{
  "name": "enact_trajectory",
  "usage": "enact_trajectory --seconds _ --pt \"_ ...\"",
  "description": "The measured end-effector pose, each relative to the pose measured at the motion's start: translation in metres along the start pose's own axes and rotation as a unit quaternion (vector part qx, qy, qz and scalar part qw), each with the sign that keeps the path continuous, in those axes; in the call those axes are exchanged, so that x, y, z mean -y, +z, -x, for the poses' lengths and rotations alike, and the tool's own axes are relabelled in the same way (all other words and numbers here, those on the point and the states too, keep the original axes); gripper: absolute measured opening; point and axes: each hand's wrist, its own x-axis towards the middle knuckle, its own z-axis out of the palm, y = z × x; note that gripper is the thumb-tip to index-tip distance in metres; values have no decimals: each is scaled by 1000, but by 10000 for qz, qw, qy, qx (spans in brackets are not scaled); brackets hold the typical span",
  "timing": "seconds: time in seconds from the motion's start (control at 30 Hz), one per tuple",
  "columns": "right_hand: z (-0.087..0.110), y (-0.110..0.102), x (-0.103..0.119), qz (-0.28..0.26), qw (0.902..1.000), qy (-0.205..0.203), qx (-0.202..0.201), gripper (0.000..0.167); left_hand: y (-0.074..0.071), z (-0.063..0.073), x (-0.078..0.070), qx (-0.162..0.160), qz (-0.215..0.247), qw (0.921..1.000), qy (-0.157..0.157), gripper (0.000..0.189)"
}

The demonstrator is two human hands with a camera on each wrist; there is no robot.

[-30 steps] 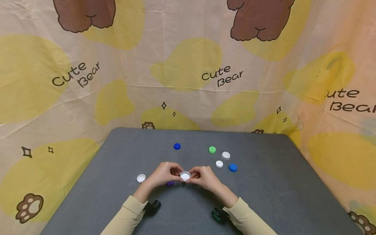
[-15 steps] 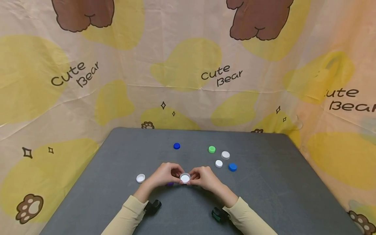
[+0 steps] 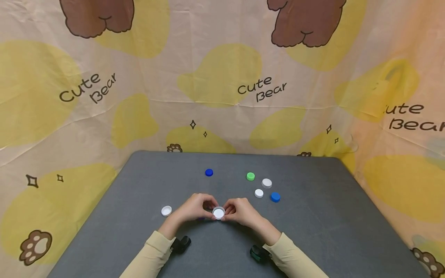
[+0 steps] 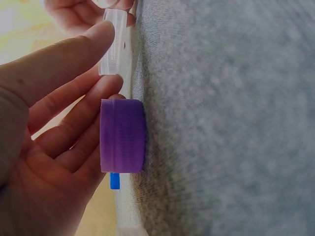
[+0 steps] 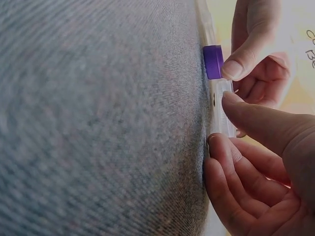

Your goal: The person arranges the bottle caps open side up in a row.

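Both hands meet around one clear-rimmed, white-centred bottle cap (image 3: 218, 213) near the middle of the table. My left hand (image 3: 195, 206) pinches its left side between thumb and fingers; my right hand (image 3: 242, 211) pinches its right side. Side-on in the left wrist view, the cap (image 4: 112, 44) looks translucent and ridged, close over the table surface. A purple bottle cap (image 4: 123, 136) stands just in front of the left fingers, and the right wrist view has this purple cap (image 5: 212, 62) beside the left thumb. From the head, the left hand hides nearly all of it.
A white cap (image 3: 166, 211) lies left of the left forearm on the grey table (image 3: 313, 231). Farther back are a dark blue cap (image 3: 209, 172), a green cap (image 3: 250, 176), two white caps, one here (image 3: 259, 193), and a blue cap (image 3: 275, 197). A printed cloth (image 3: 208, 77) surrounds the table.
Both hands and the clear-rimmed cap have shifted slightly toward the person. The left hand now covers more of the purple cap. The other caps stay where they were on the table.
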Motion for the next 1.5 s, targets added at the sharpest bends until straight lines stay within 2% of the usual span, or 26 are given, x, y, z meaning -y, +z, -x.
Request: enact_trajectory --seconds 0.17,0.37,0.83,1.17,1.5 --pt "-1 3 -1 43 10000 -9 -27 22 0 1 3 8 -80 9996 268 29" --pt "-2 4 0 -9 10000 -72 -3 23 -1 2 2 114 -34 9999 46 30" --pt "-2 3 2 -88 9999 -6 104 23 -2 4 5 157 -204 9995 166 30" --pt "1 0 -1 -105 9999 -56 99 25 -2 3 5 250 -194 9995 -12 32" --pt "-4 -3 -4 -76 9999 -121 27 28 -5 -2 5 217 -173 9996 29 30"
